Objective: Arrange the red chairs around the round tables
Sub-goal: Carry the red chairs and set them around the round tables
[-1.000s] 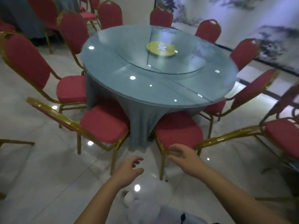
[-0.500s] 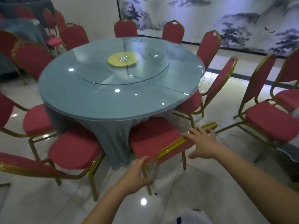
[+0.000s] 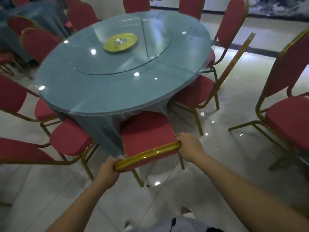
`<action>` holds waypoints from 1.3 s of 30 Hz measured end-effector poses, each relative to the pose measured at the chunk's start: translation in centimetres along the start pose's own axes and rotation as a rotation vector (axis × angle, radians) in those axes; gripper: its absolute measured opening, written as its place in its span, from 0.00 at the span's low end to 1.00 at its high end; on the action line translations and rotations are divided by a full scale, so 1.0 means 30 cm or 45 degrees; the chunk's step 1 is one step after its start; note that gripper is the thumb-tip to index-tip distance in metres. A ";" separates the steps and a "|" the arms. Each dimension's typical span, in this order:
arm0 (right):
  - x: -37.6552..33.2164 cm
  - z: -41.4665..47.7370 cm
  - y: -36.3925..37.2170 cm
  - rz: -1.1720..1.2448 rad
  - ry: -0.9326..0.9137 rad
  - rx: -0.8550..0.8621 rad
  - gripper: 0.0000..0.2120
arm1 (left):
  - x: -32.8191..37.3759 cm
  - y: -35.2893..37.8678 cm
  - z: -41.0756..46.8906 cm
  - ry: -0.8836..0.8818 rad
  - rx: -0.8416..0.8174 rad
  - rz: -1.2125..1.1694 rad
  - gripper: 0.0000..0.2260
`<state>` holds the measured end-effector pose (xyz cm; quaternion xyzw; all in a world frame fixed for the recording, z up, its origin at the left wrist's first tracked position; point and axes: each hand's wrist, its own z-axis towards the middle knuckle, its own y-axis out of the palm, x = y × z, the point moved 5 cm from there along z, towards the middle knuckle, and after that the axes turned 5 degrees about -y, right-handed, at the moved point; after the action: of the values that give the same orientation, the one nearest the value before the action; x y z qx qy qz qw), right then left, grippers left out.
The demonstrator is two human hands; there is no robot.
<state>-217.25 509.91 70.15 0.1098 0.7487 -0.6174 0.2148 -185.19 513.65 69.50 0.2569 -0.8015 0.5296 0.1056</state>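
Note:
A red chair (image 3: 145,131) with a gold frame stands in front of me, its seat tucked partly under the round table (image 3: 107,97). The table has a teal cloth, a glass top and a glass turntable with a yellow hub (image 3: 120,42). My left hand (image 3: 107,171) grips the left end of the chair's gold top rail. The right end of the rail is gripped by my right hand (image 3: 189,144). Several more red chairs ring the table, one close on the left (image 3: 70,138) and one on the right (image 3: 195,92).
Another red chair (image 3: 287,114) stands apart on the glossy white floor at the right. A chair back (image 3: 21,151) juts in at the lower left. A second teal-clothed table (image 3: 38,15) with chairs is at the far left. My feet show at the bottom.
My hands reached forward from open, then closed around the two ends of the chair's top rail. The view has swung and come closer to the table.

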 end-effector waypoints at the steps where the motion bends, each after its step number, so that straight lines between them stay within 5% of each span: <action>1: 0.013 -0.053 0.020 0.030 -0.026 0.012 0.09 | -0.007 0.020 -0.038 0.010 -0.027 0.055 0.25; 7: 0.111 -0.266 0.054 0.150 -0.035 0.011 0.16 | 0.011 0.141 -0.209 0.075 -0.166 0.276 0.30; 14: 0.151 -0.257 -0.073 0.126 -0.053 -0.074 0.19 | 0.111 0.169 -0.237 0.080 -0.068 0.231 0.30; 19: 0.184 -0.332 -0.074 0.146 -0.026 -0.164 0.21 | 0.100 0.204 -0.279 0.080 -0.263 0.246 0.29; 29: 0.288 -0.319 -0.124 0.440 0.167 0.268 0.23 | 0.255 0.269 -0.240 0.135 -0.190 0.227 0.35; 34: 0.320 -0.220 -0.153 0.693 0.496 0.165 0.35 | 0.360 0.270 -0.125 0.130 -0.147 0.163 0.26; 39: 0.276 -0.231 -0.097 0.677 0.404 0.034 0.50 | 0.336 0.286 -0.090 0.068 0.004 0.076 0.23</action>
<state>-227.12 515.17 69.93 0.3996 0.7098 -0.5245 0.2478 -198.49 515.70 68.24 0.2187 -0.8049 0.5404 0.1108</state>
